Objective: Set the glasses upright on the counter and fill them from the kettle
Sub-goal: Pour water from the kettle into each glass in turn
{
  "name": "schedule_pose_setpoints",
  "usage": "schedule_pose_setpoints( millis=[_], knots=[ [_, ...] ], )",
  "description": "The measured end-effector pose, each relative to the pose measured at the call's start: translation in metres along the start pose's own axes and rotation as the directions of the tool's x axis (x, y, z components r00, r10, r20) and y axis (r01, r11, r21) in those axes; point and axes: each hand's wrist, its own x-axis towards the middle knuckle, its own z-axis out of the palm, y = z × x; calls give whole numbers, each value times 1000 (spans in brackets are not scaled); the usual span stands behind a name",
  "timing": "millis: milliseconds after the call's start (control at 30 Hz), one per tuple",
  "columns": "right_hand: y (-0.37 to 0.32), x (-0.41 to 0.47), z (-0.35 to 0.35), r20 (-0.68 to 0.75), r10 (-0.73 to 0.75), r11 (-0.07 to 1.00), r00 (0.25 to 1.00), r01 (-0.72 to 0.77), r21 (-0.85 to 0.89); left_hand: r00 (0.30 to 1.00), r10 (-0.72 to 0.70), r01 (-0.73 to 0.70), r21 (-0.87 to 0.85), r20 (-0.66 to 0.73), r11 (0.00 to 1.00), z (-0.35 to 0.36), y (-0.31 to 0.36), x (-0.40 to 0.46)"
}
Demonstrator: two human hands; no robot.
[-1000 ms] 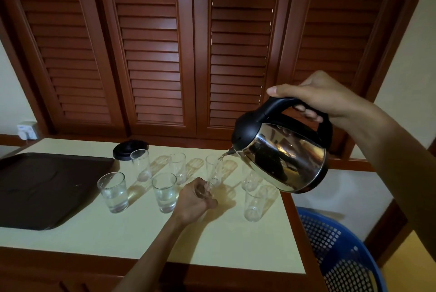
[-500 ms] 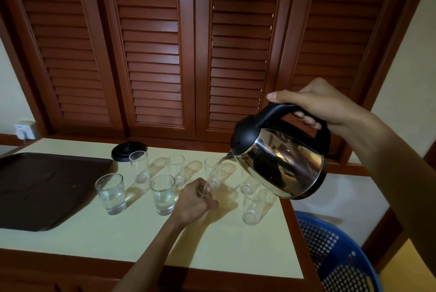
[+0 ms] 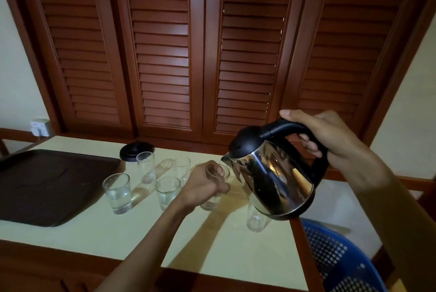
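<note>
My right hand [image 3: 330,140] grips the black handle of a shiny steel kettle [image 3: 276,176], held tilted above the pale counter [image 3: 231,254] with its spout toward the left. My left hand [image 3: 200,187] holds a clear glass [image 3: 215,173] right under the spout. Several other glasses stand upright on the counter: one with water [image 3: 117,193] at front left, another [image 3: 167,192] beside my left hand, two [image 3: 146,170] [image 3: 182,167] behind. One more glass [image 3: 256,221] stands partly hidden under the kettle.
A dark tray [image 3: 52,183] lies on the counter's left. A black round kettle base [image 3: 135,151] sits at the back by the louvred wooden doors. A blue perforated basket [image 3: 335,261] stands off the counter's right edge. A white socket [image 3: 40,127] sits on the left wall.
The kettle has come lower and less tilted, its spout now at the glass rim. My left hand now holds the glass higher up. The view has tipped down slightly.
</note>
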Motion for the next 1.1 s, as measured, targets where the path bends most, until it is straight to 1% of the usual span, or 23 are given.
schedule_pose_setpoints(
  millis=[133, 200, 367, 600, 733, 833, 933, 1100],
  knots=[
    [8, -5, -2, 22, -13, 994, 1000, 11, 104, 1000, -8, 8, -55, 2, 998, -4, 13, 1],
    [12, -7, -2, 23, -8, 989, 1000, 5, 147, 1000, -1, 0, -59, -19, 998, -6, 17, 3],
    [21, -11, -7, 31, 4, 981, 1000, -10, 193, 999, -10, 6, -99, -43, 995, -8, 17, 4],
    [30, -20, -12, 30, 16, 975, 999, -22, 221, 996, -45, 43, -24, -81, 999, 2, -20, 4],
    [30, -26, -12, 6, 9, 963, 1000, -11, 269, 989, -79, 83, 29, -123, 996, 9, -49, 1],
    [31, -27, -8, -39, 26, 960, 999, -13, 281, 982, -112, 117, 23, -152, 993, 11, -64, -2],
    [32, -30, -2, -81, 37, 960, 996, -13, 279, 977, -109, 112, 10, -186, 994, 12, -73, -5],
    [31, -31, 11, -125, 47, 970, 991, -16, 241, 983, -86, 93, 36, -160, 995, 9, -85, -5]
  ],
)
